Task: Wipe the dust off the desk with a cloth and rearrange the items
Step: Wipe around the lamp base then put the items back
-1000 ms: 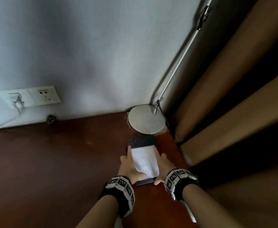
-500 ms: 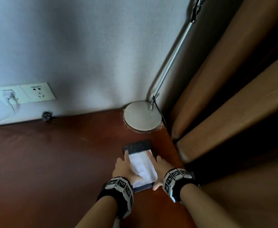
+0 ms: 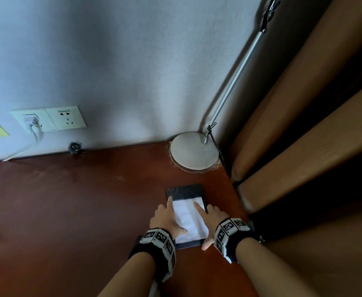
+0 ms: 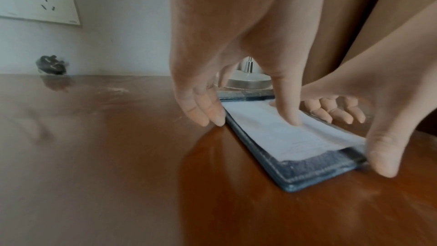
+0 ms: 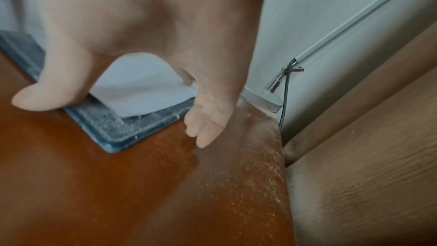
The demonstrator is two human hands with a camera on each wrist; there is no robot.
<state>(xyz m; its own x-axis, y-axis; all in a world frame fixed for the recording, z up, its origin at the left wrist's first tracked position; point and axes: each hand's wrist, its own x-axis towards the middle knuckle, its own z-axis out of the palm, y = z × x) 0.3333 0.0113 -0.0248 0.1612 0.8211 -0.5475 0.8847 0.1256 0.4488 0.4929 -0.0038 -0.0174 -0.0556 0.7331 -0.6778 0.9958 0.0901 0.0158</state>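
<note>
A dark blue pad with a white paper on top lies flat on the red-brown desk, near its right edge. My left hand touches the pad's left edge with straight fingers, its thumb pressing on the paper. My right hand lies on the right side, index finger on the paper, thumb at the pad's near edge. The other fingers reach down to the desk beside the pad. No cloth shows.
A round silver lamp base with a slanted pole stands in the back right corner. Brown curtains hang beyond the desk's right edge. Dust covers the desk by that edge. Wall sockets, a plugged white cable and a small dark object are at the back.
The pad, under both hands, has slid back from the lamp base toward me, leaving a gap of bare desk. The hands keep the same hold.
</note>
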